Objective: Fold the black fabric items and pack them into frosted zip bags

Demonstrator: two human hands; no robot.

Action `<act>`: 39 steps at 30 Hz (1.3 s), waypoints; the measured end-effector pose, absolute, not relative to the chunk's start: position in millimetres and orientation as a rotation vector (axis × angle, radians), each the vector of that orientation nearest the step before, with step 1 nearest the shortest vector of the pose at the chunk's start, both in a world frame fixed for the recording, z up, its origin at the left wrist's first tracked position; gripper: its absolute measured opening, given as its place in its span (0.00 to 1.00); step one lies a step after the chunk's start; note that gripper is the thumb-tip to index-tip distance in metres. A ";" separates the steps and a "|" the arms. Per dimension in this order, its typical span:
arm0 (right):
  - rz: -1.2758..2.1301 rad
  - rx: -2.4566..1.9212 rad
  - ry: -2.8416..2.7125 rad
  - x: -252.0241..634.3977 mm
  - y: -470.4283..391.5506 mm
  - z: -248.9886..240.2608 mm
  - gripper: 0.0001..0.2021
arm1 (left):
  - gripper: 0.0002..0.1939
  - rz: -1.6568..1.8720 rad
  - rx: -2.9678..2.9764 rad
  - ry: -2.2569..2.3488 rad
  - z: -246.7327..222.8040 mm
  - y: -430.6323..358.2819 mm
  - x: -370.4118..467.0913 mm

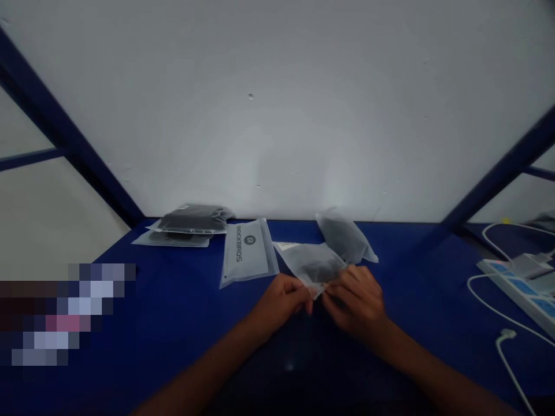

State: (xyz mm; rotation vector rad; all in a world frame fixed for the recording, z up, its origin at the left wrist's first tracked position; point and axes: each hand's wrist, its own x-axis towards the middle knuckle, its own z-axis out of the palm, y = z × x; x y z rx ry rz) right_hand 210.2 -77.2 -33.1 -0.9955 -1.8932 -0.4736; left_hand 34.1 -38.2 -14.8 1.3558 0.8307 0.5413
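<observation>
A frosted plastic zip bag with something dark inside lies at the middle of the blue table, its near edge toward me. My left hand pinches that near edge between thumb and fingers. Close beside it, my right hand is closed on the same edge, fingers bent over the bag's right corner. What the dark content is cannot be made out. Just left of the bag lies a flat frosted bag printed ROCKBROS. Behind my right hand rests another frosted bag with dark content.
Several bags with dark contents are stacked at the back left. A white power strip with plugs and white cables occupies the right side. A pale wall panel rises behind the blue table. A blurred patch covers the left edge.
</observation>
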 end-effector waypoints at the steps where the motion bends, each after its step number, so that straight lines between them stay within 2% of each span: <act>1: -0.473 -1.020 -1.889 214.5 -74.9 -33.3 0.09 | 0.19 0.570 1.318 0.813 -12.2 -37.0 31.9; 8: -0.403 -1.053 -1.916 231.5 -66.3 -33.6 0.07 | 0.20 0.702 1.244 0.623 -0.8 -27.0 14.2; 14: -0.288 -0.967 -1.951 245.4 -63.2 -34.1 0.05 | 0.22 0.629 1.534 0.793 -4.0 -29.2 14.8; 16: -0.260 -0.942 -1.955 249.4 -62.0 -33.9 0.05 | 0.18 0.844 1.815 0.918 -3.9 -32.2 16.0; 18: -0.284 -0.944 -1.930 249.0 -62.4 -33.1 0.06 | 0.10 1.252 2.150 0.986 -4.3 -35.0 16.0; 19: -0.301 -0.939 -1.919 247.3 -63.3 -32.5 0.07 | 0.09 1.436 2.318 0.953 -5.2 -36.0 15.7; 21: -0.329 -0.915 -1.905 242.4 -66.1 -31.0 0.08 | 0.21 1.605 2.641 0.782 -8.9 -37.0 15.8; 23: -0.350 -0.885 -1.901 238.1 -69.3 -29.5 0.09 | 0.28 1.624 2.870 0.671 -13.7 -36.9 17.1; 28: -0.395 -0.830 -1.915 235.0 -73.7 -28.0 0.13 | 0.20 1.851 3.104 0.867 -16.9 -35.9 20.5; 32: -0.375 -0.822 -1.940 233.7 -71.9 -29.6 0.13 | 0.09 1.541 3.214 0.619 -15.8 -33.9 20.6; 39: -0.346 -0.808 -1.908 227.2 -73.1 -27.9 0.12 | 0.07 1.653 2.889 0.529 -22.4 -36.6 25.7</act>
